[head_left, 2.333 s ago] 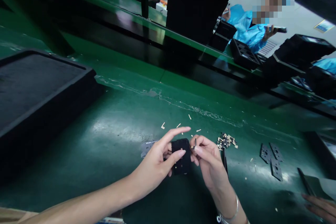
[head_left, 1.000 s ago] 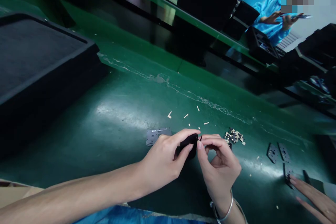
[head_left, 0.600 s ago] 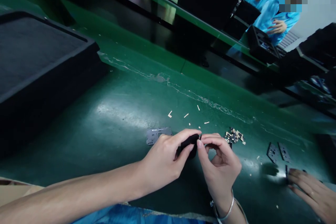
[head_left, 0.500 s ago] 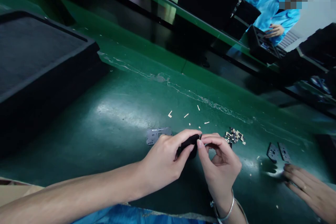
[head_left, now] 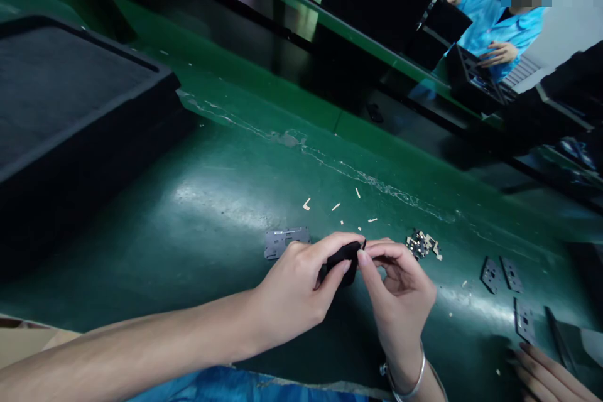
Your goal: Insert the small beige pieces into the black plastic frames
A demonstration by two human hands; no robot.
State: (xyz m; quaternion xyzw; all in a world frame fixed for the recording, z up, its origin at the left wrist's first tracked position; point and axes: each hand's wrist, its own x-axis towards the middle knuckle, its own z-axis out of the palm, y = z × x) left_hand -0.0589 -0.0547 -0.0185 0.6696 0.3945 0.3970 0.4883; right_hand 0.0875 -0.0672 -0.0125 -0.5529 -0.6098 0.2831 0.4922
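Note:
My left hand (head_left: 296, 276) is closed around a small dark flat part (head_left: 343, 259), held above the green table between thumb and fingers. Against the right end of that part, the thumb and index finger of my right hand (head_left: 398, 282) pinch what looks like a thin dark edge or strip; my fingers partly hide it. A metal bangle sits on my right wrist. Just behind my left hand lies a grey flat plate with cut-outs (head_left: 286, 242). Beyond my right hand is a small pile of black and cream bits (head_left: 423, 244).
Cream paper scraps (head_left: 335, 206) are scattered behind my hands. A stack of black trays (head_left: 89, 100) stands at left. Grey plates (head_left: 490, 274) lie at right near a co-worker's hand (head_left: 546, 374). Across the bench, a person in blue (head_left: 485, 19) handles a black box.
The co-worker's hand at right has moved down toward the near edge, and another grey plate now shows there. My right hand has shifted very slightly right; my left hand stays in place.

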